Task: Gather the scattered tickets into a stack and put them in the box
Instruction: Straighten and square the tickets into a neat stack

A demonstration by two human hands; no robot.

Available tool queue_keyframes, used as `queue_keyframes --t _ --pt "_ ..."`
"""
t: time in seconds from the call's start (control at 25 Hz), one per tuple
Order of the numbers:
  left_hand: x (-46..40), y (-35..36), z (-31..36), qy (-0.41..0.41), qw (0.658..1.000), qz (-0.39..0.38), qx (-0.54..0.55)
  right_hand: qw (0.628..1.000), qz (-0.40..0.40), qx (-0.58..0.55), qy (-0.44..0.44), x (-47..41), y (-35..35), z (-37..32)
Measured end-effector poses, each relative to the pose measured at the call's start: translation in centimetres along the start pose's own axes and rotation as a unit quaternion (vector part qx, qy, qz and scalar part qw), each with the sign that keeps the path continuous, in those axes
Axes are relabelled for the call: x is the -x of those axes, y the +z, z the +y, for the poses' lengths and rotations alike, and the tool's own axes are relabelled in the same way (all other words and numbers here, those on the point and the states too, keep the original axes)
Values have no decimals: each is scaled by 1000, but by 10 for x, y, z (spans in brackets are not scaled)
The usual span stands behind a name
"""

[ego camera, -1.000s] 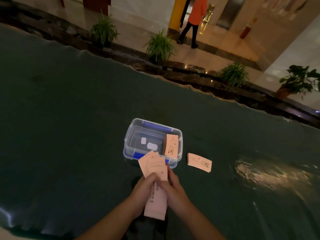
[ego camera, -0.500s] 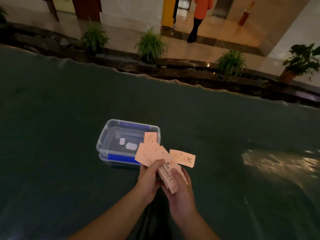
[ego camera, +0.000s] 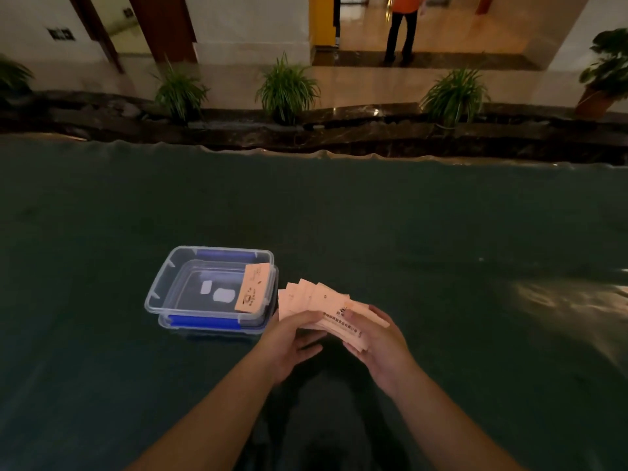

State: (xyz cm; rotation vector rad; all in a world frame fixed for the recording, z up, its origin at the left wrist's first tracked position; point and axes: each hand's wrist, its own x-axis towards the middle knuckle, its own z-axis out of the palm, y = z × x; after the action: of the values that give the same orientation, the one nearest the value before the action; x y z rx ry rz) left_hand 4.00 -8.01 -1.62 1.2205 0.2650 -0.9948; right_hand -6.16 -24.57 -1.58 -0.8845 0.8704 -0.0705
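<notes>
A fanned bunch of pale pink tickets (ego camera: 317, 299) sits between both hands, just right of the box. My left hand (ego camera: 292, 338) grips the bunch from the left with the thumb on top. My right hand (ego camera: 380, 341) holds its right end, fingers curled under. The clear plastic box (ego camera: 159, 290) with blue clips stands open on the dark table. Leaning against the box's right inner wall is another pink ticket bundle (ego camera: 251, 292). Any ticket lying on the table behind the held bunch is hidden.
The dark green table surface (ego camera: 441, 249) stretches wide on all sides, with a shiny glare patch at the right. Its wavy far edge borders a dark ledge with potted plants (ego camera: 287, 88). A person in an orange top (ego camera: 402, 25) stands far off in the hall.
The ticket bunch has swung from upright in front of the box to lying flatter at the box's right, over where a loose ticket lay. My hands have spread apart along it.
</notes>
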Motion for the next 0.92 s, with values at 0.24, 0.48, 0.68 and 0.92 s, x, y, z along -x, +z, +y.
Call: queue_keyframes --t 0.24,0.48,0.68,0.92 --pt "-31 -4 16 -42 996 67 -49 996 3 91 20 -40 -3 -17" --pt "-69 -13 29 -89 986 73 -119 987 39 155 29 -83 11 -11" --pt "-93 -12 25 -111 970 80 -203 979 79 184 46 -103 11 -2" --pt "-102 -7 21 -116 969 109 -190 980 108 164 43 -111 11 7"
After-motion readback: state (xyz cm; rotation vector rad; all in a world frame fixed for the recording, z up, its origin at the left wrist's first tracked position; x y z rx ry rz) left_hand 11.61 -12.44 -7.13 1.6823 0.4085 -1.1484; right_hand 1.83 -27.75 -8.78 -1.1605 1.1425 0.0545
